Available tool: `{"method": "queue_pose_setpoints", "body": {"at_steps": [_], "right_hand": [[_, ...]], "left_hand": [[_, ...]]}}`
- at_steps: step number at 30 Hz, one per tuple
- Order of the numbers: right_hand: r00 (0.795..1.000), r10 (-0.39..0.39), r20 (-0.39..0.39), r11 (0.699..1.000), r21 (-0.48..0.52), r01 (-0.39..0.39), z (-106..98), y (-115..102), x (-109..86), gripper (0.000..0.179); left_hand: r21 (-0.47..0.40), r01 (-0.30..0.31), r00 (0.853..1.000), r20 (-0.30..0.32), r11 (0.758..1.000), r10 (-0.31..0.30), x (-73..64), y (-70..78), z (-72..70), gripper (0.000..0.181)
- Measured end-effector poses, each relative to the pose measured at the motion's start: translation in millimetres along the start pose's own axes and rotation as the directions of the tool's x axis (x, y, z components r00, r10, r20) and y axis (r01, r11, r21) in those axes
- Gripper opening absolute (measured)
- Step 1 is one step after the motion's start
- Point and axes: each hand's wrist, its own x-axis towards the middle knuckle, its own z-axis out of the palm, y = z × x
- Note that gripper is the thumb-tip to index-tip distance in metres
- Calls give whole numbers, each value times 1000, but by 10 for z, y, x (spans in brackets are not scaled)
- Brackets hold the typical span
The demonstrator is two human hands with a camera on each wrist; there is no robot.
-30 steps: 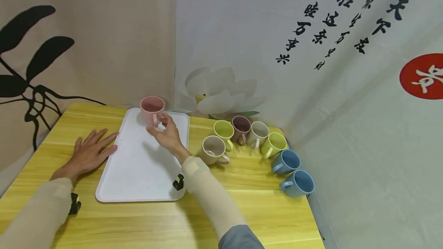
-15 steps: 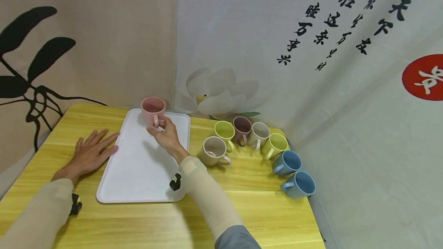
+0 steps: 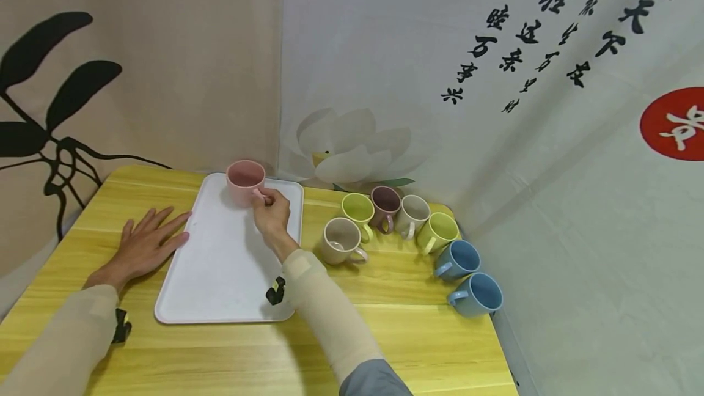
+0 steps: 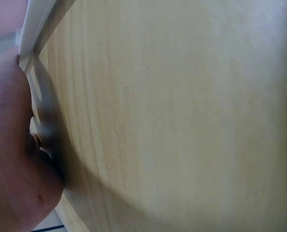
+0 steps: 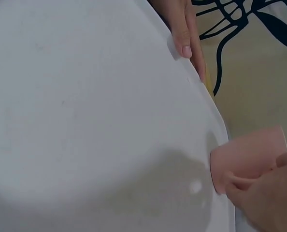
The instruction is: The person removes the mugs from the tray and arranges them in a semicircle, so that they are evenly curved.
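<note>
A pink mug (image 3: 244, 186) stands upright at the far end of the white tray (image 3: 225, 274). My right hand (image 3: 272, 215) grips its handle from the near right side; the right wrist view shows the pink mug (image 5: 245, 157) with the fingers at its handle. Fingers spread, my left hand (image 3: 144, 244) lies flat on the table with its fingertips and thumb at the tray's left edge. In the left wrist view, the left hand (image 4: 18, 154) appears beside the tray's rim (image 4: 35, 29).
Right of the tray stands a beige mug (image 3: 341, 241). Behind it, a curved row holds a green mug (image 3: 357, 208), a dark mauve mug (image 3: 385, 208), a pale grey mug (image 3: 411, 216), a yellow-green mug (image 3: 437, 233) and two blue mugs (image 3: 477, 295). A printed curtain (image 3: 352, 66) borders the wooden table (image 3: 396, 335).
The pink mug's handle has swung round to the right and the mug sits slightly nearer. My right hand has shifted right with the handle. The left hand stays put.
</note>
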Motion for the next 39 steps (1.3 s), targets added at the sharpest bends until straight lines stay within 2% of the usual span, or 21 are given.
{"method": "queue_pose_setpoints", "body": {"at_steps": [4,5,7,9,14,20,28,35,39], "right_hand": [[999,33,-31,999,11,-33,-16,17,8,5],[998,40,-43,999,15,-40,-27,-19,-17,4],[995,96,-38,994,61,-94,-129,-274,-133,6],[993,109,-53,992,62,-106,-152,-326,-172,6],[990,128,-65,992,28,-126,-184,-254,-169,7],[992,109,-56,993,53,-106,-254,-288,-239,9],[996,90,3,988,128,-90,-387,-396,-412,7],[998,28,57,984,176,-38,-567,-433,-558,8],[996,18,89,981,192,-35,-701,-441,-637,10]], "left_hand": [[-1,0,1000,3,1000,0,8,-3,1,71],[0,0,1000,2,1000,0,9,-4,2,71],[0,-1,1000,-2,1000,1,10,-8,7,71],[3,-2,1000,-4,1000,2,9,-12,10,71],[-2,-12,1000,-11,1000,12,24,-40,37,71],[1,-17,1000,-15,1000,17,29,-53,44,70],[-8,-16,1000,-14,1000,16,16,-50,42,71],[-12,-19,1000,-15,1000,19,22,-60,40,70],[-9,-18,1000,-16,1000,18,31,-72,48,70]]}}
